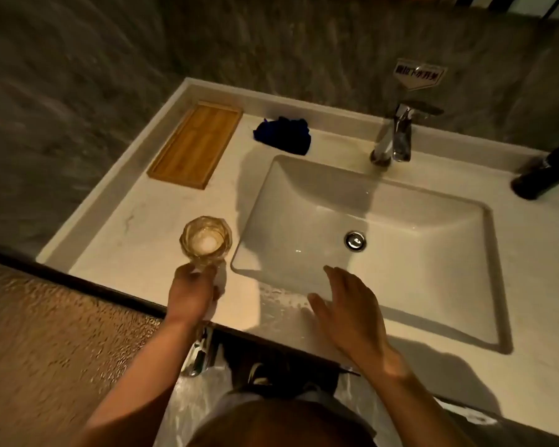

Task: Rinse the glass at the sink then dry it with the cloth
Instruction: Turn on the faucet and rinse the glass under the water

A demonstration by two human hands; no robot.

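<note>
The faceted glass tumbler [206,239] stood upright on the desk [162,204], mouth up, long axis vertical, just left of the sink basin [417,253] and apart from its rim. The left hand [192,293] was at the tumbler's near side, fingers [207,272] curled against the lower wall in what looked like a grasp; whether they fully closed round it could not be told. The right hand [349,308] hovered open and empty over the basin's near rim, fingers spread, holding nothing. The left hand was clearly the nearer. The chrome faucet [396,133] sat at the basin's far edge, up and right of the tumbler; no water stream was visible. Judgement: the rinse had not begun, and the path across to the spout was unobstructed. The dark blue cloth [283,135] lay bunched at the back, beside a bamboo tray [196,145]. Water drops lay on the near edge, a slip risk.
</note>
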